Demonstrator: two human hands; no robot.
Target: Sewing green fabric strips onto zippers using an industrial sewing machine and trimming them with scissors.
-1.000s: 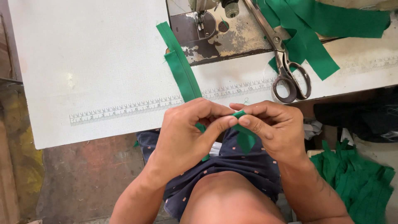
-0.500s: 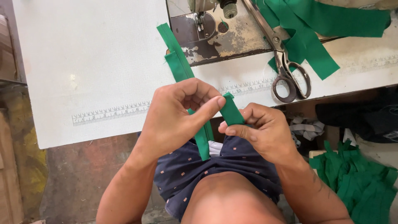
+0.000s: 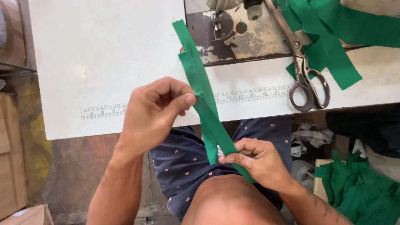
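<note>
Two hands pinch a green strip; scissors lie well apart.

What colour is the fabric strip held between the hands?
Green, plain; the fabric strip shows best in the head view.

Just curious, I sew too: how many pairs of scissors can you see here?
1: the scissors lie on the white table, right of the sewing machine plate, blades partly over green fabric strips. Others may be hidden.

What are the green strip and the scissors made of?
Long green fabric strip: looks like thin matte woven cloth; it folds and drapes limply between left hand and right hand. Large metal scissors: probably steel, dull grey, worn and tarnished.
</note>
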